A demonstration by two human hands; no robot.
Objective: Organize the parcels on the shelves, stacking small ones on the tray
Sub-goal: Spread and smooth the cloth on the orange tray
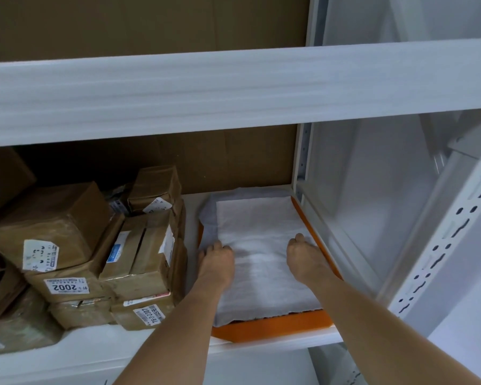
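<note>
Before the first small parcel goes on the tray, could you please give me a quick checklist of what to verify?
1. Tray on the shelf, at its right end: ok.
2. Cloth lies flat in the tray: ok.
3. Tray free of parcels: ok.
4. Left hand and right hand free: not ok, both rest on the cloth.
5. Parcels within reach, stacked left of the tray: ok.
6. Which parcels count as small: cannot tell.

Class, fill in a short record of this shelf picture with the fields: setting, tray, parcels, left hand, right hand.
setting: white metal shelf, cardboard behind
tray: orange tray at right, topped with white parcels
parcels: brown taped boxes piled at left, off the tray
left hand: left hand flat on the white parcels, fingers straight
right hand: right hand flat on them too
</note>
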